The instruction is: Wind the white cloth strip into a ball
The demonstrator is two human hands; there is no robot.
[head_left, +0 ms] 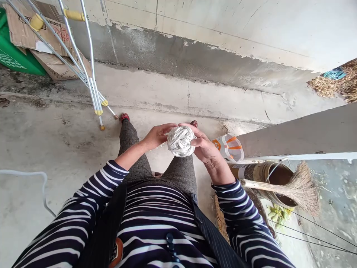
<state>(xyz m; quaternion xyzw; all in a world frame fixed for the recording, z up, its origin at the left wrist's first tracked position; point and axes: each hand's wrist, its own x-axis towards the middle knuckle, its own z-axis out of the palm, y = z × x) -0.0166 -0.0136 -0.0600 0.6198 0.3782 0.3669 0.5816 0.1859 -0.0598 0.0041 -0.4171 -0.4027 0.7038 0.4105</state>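
A round ball of white cord (180,142), wound from flat, shiny strands with thin dark lines between them, is held in front of my body above my knees. My right hand (205,148) grips it from the right, with the thumb pressed on its near side and the fingers curving round the far side. At the ball's left, my left hand (157,136) has its fingers bent against the upper left edge. Those fingertips are partly hidden behind the ball.
Metal crutches (92,85) lean at the upper left, before cardboard (52,33) and a green bin (16,56). On the right are a bucket (262,173), a straw broom (302,190), a white and orange bag (232,147) and a ledge (301,128). A pale hose (43,186) lies left.
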